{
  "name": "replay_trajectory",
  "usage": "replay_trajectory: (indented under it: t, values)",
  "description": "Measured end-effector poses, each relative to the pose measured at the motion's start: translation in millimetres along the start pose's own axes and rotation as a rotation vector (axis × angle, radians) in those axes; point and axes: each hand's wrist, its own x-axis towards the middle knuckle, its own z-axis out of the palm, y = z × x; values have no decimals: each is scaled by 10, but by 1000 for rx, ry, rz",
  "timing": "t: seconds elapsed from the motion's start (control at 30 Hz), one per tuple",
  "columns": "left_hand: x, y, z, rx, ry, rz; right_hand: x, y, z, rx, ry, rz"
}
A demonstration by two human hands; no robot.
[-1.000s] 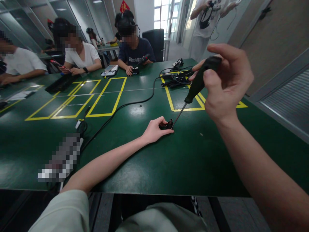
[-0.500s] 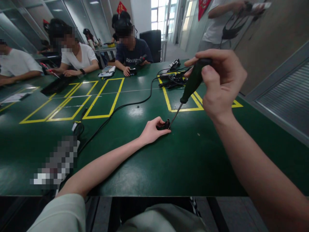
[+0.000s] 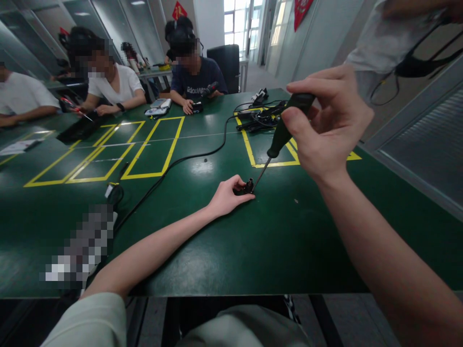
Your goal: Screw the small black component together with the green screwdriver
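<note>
Near the middle of the green table (image 3: 202, 250), my left hand (image 3: 228, 195) pinches a small black part (image 3: 249, 185) between thumb and fingers, low over the tabletop. A short round piece of the part points up. My right hand (image 3: 327, 125), higher and to the right, is closed on the dark green handle of a screwdriver (image 3: 280, 135). The screwdriver slants down to the left, its thin shaft meeting the right side of the black part. The exact contact of the tip is too small to tell.
A black cable (image 3: 188, 156) crosses the table from a blurred-out object (image 3: 85, 241) at left to a tangle of black items (image 3: 258, 118) at the back. Yellow tape (image 3: 144, 174) marks rectangles. Several people sit across the table; a person (image 3: 379, 43) stands at right.
My right hand's fingers and thumb have shifted slightly on the screwdriver handle. My left hand keeps its pinch on the black part. The standing person has moved right and nearer.
</note>
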Motion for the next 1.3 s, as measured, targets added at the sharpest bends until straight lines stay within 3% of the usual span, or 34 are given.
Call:
replay_trajectory:
  t: [0.2,0.4,0.6,0.8,1.0,1.2,1.3]
  values:
    - [8,-35,-1,1,-1,4,-23,19,1,168,-58,4]
    - [12,-52,5,16,5,9,-18,-13,9,-17,-21,10]
    - [8,-35,2,7,-3,8,-32,8,26,114,-60,78]
    - [4,-31,-1,10,-4,4,-14,17,0,-58,-28,2]
    - [8,-29,-8,11,-3,9,-27,37,-5,52,-87,26]
    - [8,-34,-1,27,-6,0,-18,-5,-6,-111,-43,19]
    - [5,-41,3,20,-4,5,-28,-8,4,18,-52,31]
